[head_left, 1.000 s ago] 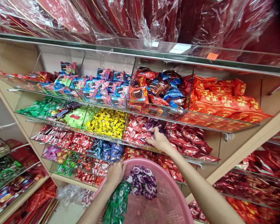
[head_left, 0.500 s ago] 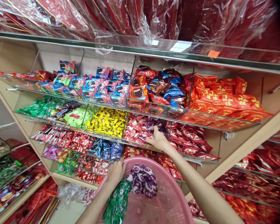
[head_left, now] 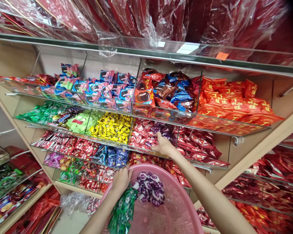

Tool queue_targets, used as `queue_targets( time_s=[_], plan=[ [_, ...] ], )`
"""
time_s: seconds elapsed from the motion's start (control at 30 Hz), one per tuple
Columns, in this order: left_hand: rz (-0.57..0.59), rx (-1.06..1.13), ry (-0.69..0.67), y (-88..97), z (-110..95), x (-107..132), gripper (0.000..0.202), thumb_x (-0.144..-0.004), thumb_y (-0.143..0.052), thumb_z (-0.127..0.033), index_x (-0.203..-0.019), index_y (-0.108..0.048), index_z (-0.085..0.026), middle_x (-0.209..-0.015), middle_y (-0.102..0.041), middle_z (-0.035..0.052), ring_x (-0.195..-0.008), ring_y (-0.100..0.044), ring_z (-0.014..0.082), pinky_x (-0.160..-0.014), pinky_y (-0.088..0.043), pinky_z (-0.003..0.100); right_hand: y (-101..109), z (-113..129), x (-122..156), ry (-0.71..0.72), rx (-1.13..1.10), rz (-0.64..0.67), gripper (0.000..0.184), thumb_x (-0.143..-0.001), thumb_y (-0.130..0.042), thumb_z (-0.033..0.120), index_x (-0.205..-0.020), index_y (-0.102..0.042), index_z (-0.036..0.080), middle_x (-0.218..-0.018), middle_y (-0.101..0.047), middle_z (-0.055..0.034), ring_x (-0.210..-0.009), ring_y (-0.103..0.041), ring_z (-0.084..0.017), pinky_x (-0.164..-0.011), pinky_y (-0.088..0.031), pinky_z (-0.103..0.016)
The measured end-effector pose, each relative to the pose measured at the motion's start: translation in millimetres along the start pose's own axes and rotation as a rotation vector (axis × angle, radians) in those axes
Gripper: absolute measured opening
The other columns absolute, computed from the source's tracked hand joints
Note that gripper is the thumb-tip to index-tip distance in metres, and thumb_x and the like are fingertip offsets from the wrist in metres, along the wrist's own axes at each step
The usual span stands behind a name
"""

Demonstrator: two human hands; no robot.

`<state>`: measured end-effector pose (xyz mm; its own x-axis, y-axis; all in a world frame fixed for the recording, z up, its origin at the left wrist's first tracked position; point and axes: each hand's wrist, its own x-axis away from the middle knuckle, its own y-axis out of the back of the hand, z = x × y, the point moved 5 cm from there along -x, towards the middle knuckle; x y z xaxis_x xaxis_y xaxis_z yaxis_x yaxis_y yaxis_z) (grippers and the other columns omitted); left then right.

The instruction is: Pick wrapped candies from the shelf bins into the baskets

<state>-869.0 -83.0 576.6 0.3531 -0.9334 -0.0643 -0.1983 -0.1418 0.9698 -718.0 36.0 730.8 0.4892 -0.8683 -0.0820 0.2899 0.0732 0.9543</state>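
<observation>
My left hand (head_left: 120,180) grips the rim of a pink plastic basket (head_left: 183,208) held below the shelves. Inside the basket lie purple-and-white wrapped candies (head_left: 149,193) and a green packet (head_left: 122,212). My right hand (head_left: 164,146) reaches into a clear shelf bin of red, white and purple wrapped candies (head_left: 144,135). Its fingers curl down among the candies; what they hold is hidden.
Clear acrylic bins line the wooden shelves: yellow candies (head_left: 112,126), green ones (head_left: 39,113), blue cookie packs (head_left: 107,89), brown and red snack packs (head_left: 166,89), red packets (head_left: 236,104). Red goods wrapped in plastic (head_left: 141,19) hang overhead. More shelves stand left and right.
My right hand has shifted slightly left and deeper among the candies in the bin. The left hand and basket stay almost still.
</observation>
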Motion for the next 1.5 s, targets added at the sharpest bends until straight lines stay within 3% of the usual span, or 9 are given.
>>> queue_targets(
  time_s=[0.2, 0.43, 0.6, 0.7, 0.8, 1.0, 1.1, 1.3, 1.5],
  plan=[
    [-0.003, 0.001, 0.001, 1.6, -1, 0, 0.041, -0.089, -0.022, -0.041, -0.108, -0.051, -0.019, -0.092, -0.066, 0.0090, -0.084, -0.062, 0.0232, -0.068, -0.044, 0.031, 5, -6, 2, 0.015, -0.071, -0.039, 0.053, -0.065, -0.058, 0.033, -0.111, -0.037, 0.016, -0.074, -0.056, -0.0030, -0.064, -0.051, -0.016, -0.057, -0.033, -0.024],
    [0.013, 0.003, 0.009, 1.2, -1, 0, 0.043, -0.089, -0.021, -0.043, -0.109, -0.051, -0.020, -0.092, -0.066, 0.0096, -0.084, -0.062, 0.0222, -0.068, -0.043, 0.030, 23, 2, 6, 0.045, -0.116, -0.114, 0.053, -0.065, -0.057, 0.033, -0.112, -0.037, 0.017, -0.070, -0.053, -0.0005, -0.060, -0.047, -0.014, -0.056, -0.031, -0.024],
    [0.034, 0.018, 0.007, 0.7, 0, 1, 0.044, -0.089, -0.019, -0.043, -0.111, -0.049, -0.019, -0.093, -0.065, 0.0107, -0.085, -0.062, 0.0213, -0.068, -0.043, 0.029, 47, 23, 41, 0.175, -0.142, -0.240, 0.051, -0.068, -0.054, 0.030, -0.113, -0.036, 0.017, -0.077, -0.052, -0.0019, -0.066, -0.048, -0.016, -0.060, -0.033, -0.025],
    [0.031, 0.005, 0.005, 1.4, -1, 2, 0.043, -0.089, -0.020, -0.043, -0.110, -0.050, -0.020, -0.091, -0.065, 0.0103, -0.084, -0.062, 0.0209, -0.068, -0.043, 0.029, 46, 41, 75, 0.283, -0.226, -0.231, 0.048, -0.072, -0.049, 0.025, -0.117, -0.034, 0.018, -0.082, -0.052, -0.0030, -0.071, -0.049, -0.016, -0.063, -0.034, -0.025],
    [0.021, -0.013, -0.005, 1.8, -2, 2, 0.041, -0.089, -0.022, -0.043, -0.108, -0.050, -0.020, -0.091, -0.065, 0.0100, -0.083, -0.062, 0.0211, -0.067, -0.043, 0.028, 13, 51, 103, 0.354, -0.302, -0.067, 0.044, -0.072, -0.047, 0.021, -0.115, -0.036, 0.019, -0.086, -0.053, -0.0035, -0.074, -0.049, -0.015, -0.064, -0.035, -0.025],
    [0.019, -0.011, -0.007, 0.9, -3, 2, 0.042, -0.089, -0.021, -0.044, -0.106, -0.050, -0.020, -0.089, -0.065, 0.0092, -0.083, -0.062, 0.0199, -0.067, -0.043, 0.027, -105, 42, 138, 0.344, -0.176, 0.385, 0.045, -0.065, -0.052, 0.016, -0.108, -0.041, 0.016, -0.092, -0.055, -0.0073, -0.085, -0.052, -0.020, -0.070, -0.038, -0.027],
    [0.017, -0.009, 0.004, 1.7, -3, 3, 0.043, -0.088, -0.020, -0.045, -0.106, -0.050, -0.020, -0.089, -0.065, 0.0090, -0.083, -0.062, 0.0204, -0.068, -0.043, 0.028, -145, 39, 152, 0.365, -0.042, 0.490, 0.049, -0.059, -0.060, 0.018, -0.105, -0.044, 0.013, -0.100, -0.054, -0.0109, -0.089, -0.053, -0.023, -0.073, -0.041, -0.029],
    [0.029, -0.010, 0.012, 3.8, -4, 4, 0.044, -0.088, -0.020, -0.045, -0.110, -0.049, -0.020, -0.091, -0.065, 0.0094, -0.087, -0.061, 0.0212, -0.070, -0.043, 0.028, -180, 43, 160, 0.518, 0.297, 0.302, 0.049, -0.055, -0.063, 0.014, -0.101, -0.047, 0.016, -0.095, -0.055, -0.0094, -0.087, -0.052, -0.025, -0.069, -0.045, -0.034],
    [0.028, -0.003, 0.001, 3.1, -4, 2, 0.042, -0.088, -0.021, -0.044, -0.108, -0.050, -0.020, -0.093, -0.065, 0.0094, -0.085, -0.062, 0.0221, -0.070, -0.044, 0.030, -201, 40, 160, 0.623, 0.342, 0.112, 0.041, -0.071, -0.054, 0.016, -0.111, -0.044, 0.018, -0.092, -0.055, -0.0087, -0.086, -0.052, -0.025, -0.064, -0.047, -0.036]
  ],
)
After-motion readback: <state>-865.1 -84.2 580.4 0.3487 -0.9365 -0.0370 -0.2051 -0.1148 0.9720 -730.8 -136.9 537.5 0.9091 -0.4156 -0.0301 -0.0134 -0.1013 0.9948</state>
